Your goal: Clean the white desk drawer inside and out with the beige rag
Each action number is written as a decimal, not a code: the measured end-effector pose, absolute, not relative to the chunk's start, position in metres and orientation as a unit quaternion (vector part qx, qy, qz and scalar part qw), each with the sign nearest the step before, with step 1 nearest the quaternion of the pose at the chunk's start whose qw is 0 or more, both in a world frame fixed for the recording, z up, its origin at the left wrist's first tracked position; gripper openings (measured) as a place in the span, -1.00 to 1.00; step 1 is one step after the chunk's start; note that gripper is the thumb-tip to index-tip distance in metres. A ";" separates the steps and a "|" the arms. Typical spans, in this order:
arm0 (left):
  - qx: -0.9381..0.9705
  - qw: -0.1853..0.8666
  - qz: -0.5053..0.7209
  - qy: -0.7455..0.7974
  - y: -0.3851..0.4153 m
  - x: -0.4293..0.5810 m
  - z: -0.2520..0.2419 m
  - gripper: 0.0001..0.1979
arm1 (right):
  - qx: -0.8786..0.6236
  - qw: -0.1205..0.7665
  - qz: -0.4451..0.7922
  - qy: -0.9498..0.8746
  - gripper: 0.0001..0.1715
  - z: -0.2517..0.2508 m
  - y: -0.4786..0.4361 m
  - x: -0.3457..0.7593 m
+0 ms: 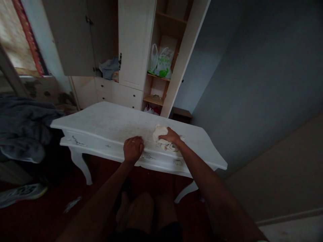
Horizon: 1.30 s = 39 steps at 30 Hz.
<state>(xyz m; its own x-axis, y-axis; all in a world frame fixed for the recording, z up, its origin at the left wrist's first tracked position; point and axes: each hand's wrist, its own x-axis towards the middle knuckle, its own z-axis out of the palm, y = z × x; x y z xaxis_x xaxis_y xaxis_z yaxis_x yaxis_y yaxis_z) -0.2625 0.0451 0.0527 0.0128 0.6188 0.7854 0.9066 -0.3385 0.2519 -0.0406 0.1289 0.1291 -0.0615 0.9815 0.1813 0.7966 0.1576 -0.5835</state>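
Observation:
A white table (93,117) with curved legs and carved drawer fronts stands before me, its top smudged with grey dirt near the middle. My right hand (172,135) grips a bunched cream cloth (159,131) and presses it on the tabletop, right of the middle. Part of the cloth trails over the front edge, with a brownish mark on it. My left hand (133,148) is at the table's front edge, its fingers curled over the rim; a ring shows on one finger. Whether anything lies under those fingers is hidden.
Behind the table a white wardrobe (135,43) has doors standing open; a plastic bag (163,64) sits on one shelf. Grey fabric (25,124) is heaped at the left, above a shoe (24,195) on the red floor. A grey wall (264,67) closes the right side.

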 end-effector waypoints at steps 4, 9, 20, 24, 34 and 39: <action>-0.688 0.174 -0.438 -0.552 0.045 -0.262 0.053 -0.73 | -0.637 0.295 0.119 -0.702 -0.24 0.129 0.104 -0.045; -0.690 0.163 -0.432 -0.557 0.044 -0.261 0.055 -0.72 | -0.577 0.402 0.117 -0.701 -0.19 0.115 0.057 -0.051; -0.694 0.139 -0.427 -0.563 0.042 -0.261 0.059 -0.72 | -0.362 0.310 -0.081 -0.875 -0.28 0.013 -0.041 -0.047; -0.693 0.141 -0.427 -0.564 0.042 -0.261 0.059 -0.71 | -0.362 0.243 -0.123 -0.892 -0.29 0.001 -0.014 -0.049; -0.691 0.150 -0.424 -0.565 0.044 -0.262 0.056 -0.72 | -0.332 0.246 -0.145 -0.899 -0.37 -0.020 0.012 -0.061; -0.689 0.173 -0.446 -0.544 0.048 -0.262 0.053 -0.73 | -0.395 0.249 -0.145 -0.872 -0.18 -0.033 0.002 -0.021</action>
